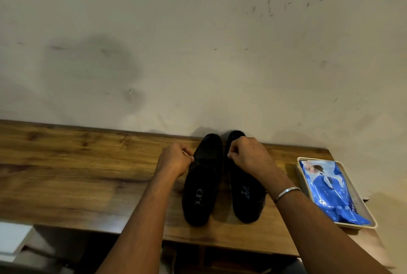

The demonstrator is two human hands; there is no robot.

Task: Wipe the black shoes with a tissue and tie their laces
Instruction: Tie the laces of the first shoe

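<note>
Black shoes [208, 185], one pair, on the wooden table [88, 163], toes against the wall [198, 42], heel openings toward my camera. They stand side by side, just apart, right of the tabletop's middle.

Left shoe [201, 198]: dark insole with pale printed letters that I read as "J.D". The upper is textured across the front.

Right shoe [244, 198]: same insole print. My right hand hides most of its front, and only the toe tip shows beyond the knuckles.

Left hand [174, 160]: at the left shoe's outer edge, fingers curled, thumb and forefinger pinched together against the upper. I cannot tell whether they grip a lace or the leather, because everything there is black on black.

Right hand [248, 156]: reaching over the right shoe, fingers curled, thumb and forefinger pinched at the left shoe's inner edge, in the gap between the pair. What they grip is equally hard to make out. A plain silver bangle [286, 193] sits on this wrist.

Tray [355, 225]: cream, shallow, rectangular, at the table's right end, well apart from the shoes.

Blue tissue packet [328, 194]: glossy, lying flat in the tray and filling most of it, with a partly legible print near its lower end.

Wall: off-white, with dark smudges on the left and scuff marks at the upper right.

White object [13, 238]: below the table's front edge at lower left, blurred, kind unknown.
</note>
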